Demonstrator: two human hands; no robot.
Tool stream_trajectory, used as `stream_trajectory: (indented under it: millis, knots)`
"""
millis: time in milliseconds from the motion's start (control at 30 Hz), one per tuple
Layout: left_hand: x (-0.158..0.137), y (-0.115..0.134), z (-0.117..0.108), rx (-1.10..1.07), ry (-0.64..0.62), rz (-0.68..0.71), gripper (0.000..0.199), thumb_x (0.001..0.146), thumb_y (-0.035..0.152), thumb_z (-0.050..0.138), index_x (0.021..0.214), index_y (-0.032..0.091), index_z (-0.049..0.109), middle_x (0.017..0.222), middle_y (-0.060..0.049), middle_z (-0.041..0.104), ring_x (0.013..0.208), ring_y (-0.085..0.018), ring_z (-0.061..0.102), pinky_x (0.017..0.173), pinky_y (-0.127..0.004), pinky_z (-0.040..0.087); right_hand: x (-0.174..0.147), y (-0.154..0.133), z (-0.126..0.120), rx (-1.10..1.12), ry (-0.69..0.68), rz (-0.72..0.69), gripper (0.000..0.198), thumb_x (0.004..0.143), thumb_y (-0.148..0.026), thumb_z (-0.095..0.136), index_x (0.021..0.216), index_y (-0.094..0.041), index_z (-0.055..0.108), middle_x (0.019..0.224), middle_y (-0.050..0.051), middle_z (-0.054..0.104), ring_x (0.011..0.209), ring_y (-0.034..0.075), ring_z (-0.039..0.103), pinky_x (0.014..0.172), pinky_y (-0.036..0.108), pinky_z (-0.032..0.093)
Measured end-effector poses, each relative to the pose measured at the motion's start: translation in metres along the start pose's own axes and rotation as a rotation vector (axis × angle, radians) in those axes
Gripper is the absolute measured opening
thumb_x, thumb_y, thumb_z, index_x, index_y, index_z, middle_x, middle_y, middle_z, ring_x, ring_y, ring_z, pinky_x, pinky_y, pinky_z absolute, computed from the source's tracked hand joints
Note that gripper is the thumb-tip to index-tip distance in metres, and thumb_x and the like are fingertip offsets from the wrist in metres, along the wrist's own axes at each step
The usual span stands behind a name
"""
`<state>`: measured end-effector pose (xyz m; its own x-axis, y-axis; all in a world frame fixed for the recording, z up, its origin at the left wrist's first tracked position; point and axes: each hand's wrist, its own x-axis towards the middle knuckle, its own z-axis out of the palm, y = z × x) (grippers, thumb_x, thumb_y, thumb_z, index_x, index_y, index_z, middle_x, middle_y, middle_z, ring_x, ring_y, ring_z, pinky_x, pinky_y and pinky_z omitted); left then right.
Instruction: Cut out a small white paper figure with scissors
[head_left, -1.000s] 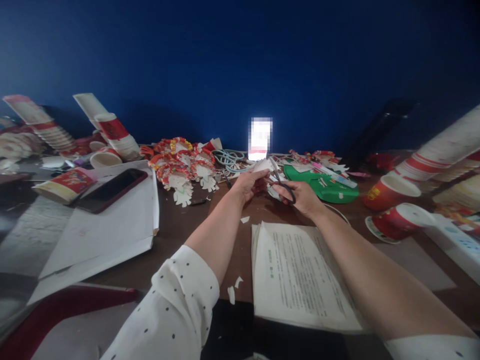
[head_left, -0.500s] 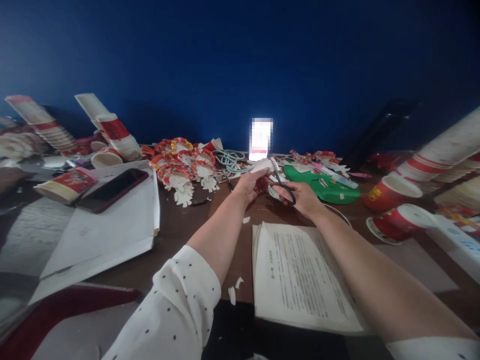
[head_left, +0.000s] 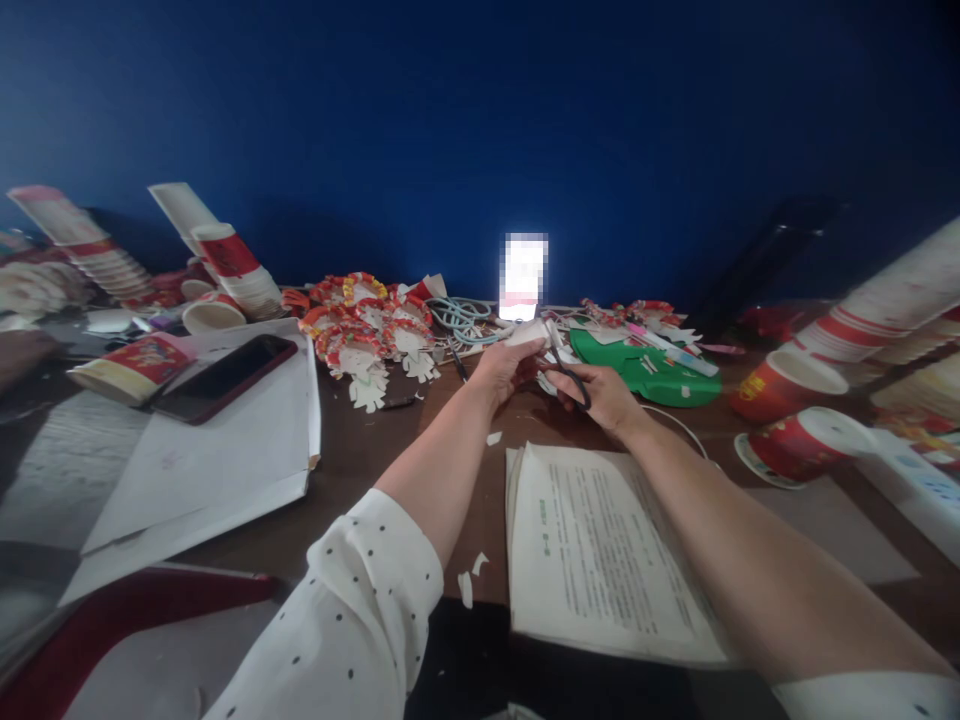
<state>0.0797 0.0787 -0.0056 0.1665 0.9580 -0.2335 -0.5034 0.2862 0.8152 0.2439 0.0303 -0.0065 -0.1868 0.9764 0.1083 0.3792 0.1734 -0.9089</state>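
Note:
My left hand [head_left: 504, 372] is closed on a small white piece of paper [head_left: 529, 332], pinched between thumb and fingers. Scissors [head_left: 574, 383] with dark handles are in my right hand [head_left: 600, 395], its fingers around the loops. The blades point up and away, right beside the paper; whether they touch it I cannot tell. Just behind both hands stands a brightly lit phone screen [head_left: 523, 280], blurred out. Below them on the brown table lie small white paper scraps [head_left: 493, 438] and a stack of printed pages [head_left: 600, 550].
Red and white cut-paper figures [head_left: 364, 330] pile up left of centre by a coiled cable [head_left: 461, 318]. A green sheet [head_left: 660, 375] lies right. Paper cups [head_left: 802, 445] stand or lie at both sides. A dark phone [head_left: 229, 378] rests on white sheets [head_left: 225, 480] at left.
Almost nothing differs. The whole view has shifted very slightly; both hands keep their holds on the paper and the scissors.

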Motion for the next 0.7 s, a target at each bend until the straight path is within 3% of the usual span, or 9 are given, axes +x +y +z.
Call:
stream_trajectory:
  millis: [133, 700]
  knots:
    - [-0.0017, 0.0023, 0.0002, -0.001, 0.005, -0.013, 0.018, 0.072, 0.016, 0.085, 0.077, 0.014, 0.068, 0.068, -0.001, 0.069, 0.058, -0.010, 0.061, 0.067, -0.025, 0.050, -0.0003, -0.0004, -0.0013, -0.024, -0.004, -0.015, 0.052, 0.080, -0.069, 0.071, 0.068, -0.019, 0.068, 0.054, 0.001, 0.056, 0.055, 0.015, 0.049, 0.058, 0.033, 0.037]
    - [-0.0019, 0.0062, -0.0016, 0.006, 0.005, 0.005, 0.012, 0.077, 0.010, 0.079, 0.076, 0.014, 0.067, 0.063, 0.000, 0.066, 0.056, -0.009, 0.058, 0.067, -0.026, 0.051, 0.0001, 0.0001, -0.0034, -0.061, -0.020, -0.041, 0.052, 0.085, -0.066, 0.069, 0.061, -0.020, 0.062, 0.053, 0.001, 0.056, 0.055, 0.015, 0.048, 0.059, 0.033, 0.035]
